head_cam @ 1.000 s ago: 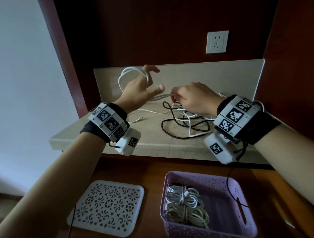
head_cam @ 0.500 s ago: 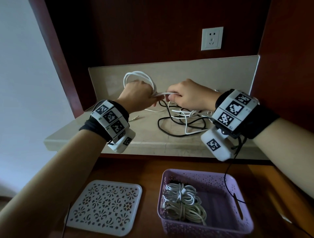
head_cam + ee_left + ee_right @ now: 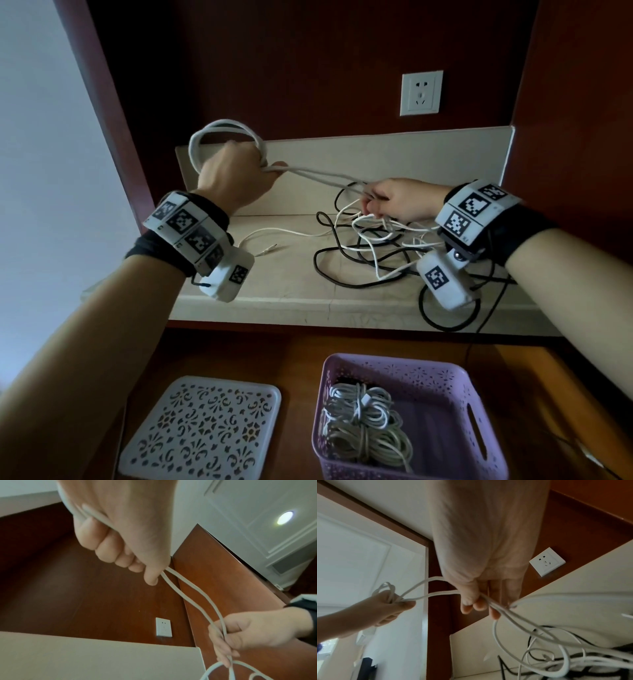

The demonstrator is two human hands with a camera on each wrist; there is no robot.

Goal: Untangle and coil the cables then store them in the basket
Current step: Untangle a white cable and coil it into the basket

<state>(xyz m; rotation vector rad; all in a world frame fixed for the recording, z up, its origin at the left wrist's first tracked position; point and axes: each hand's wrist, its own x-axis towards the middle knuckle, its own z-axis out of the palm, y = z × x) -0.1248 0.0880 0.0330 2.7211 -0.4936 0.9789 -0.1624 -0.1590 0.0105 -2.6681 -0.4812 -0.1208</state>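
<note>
The left hand (image 3: 236, 173) is closed round several loops of a white cable (image 3: 318, 176), the loops standing up above the knuckles, raised over the bench (image 3: 274, 284) and well to the left of the tangle (image 3: 370, 240). From its thumb two strands of that cable run down and right to the right hand (image 3: 397, 200), whose thumb and fingers pinch both strands just above the tangle. Below that pinch the white cable drops into the heap, where thinner white leads and a black cable (image 3: 329, 274) cross each other on the bench; a loose plug end (image 3: 265, 249) lies left of the tangle

The risk, as I judge it, lies in the next pull: if the white cable is knotted under the black one, drawing more slack could lift the whole tangle, tighten a knot, or drag the black loop that hangs over the bench edge right of the tangle off onto the lower wooden surface. A jerk could also spill loops from the left hand

The purple basket (image 3: 479, 380) sits below the tangle, one coiled bundle (image 3: 363, 421) inside, its lid (image 3: 202, 431) to the left
</note>
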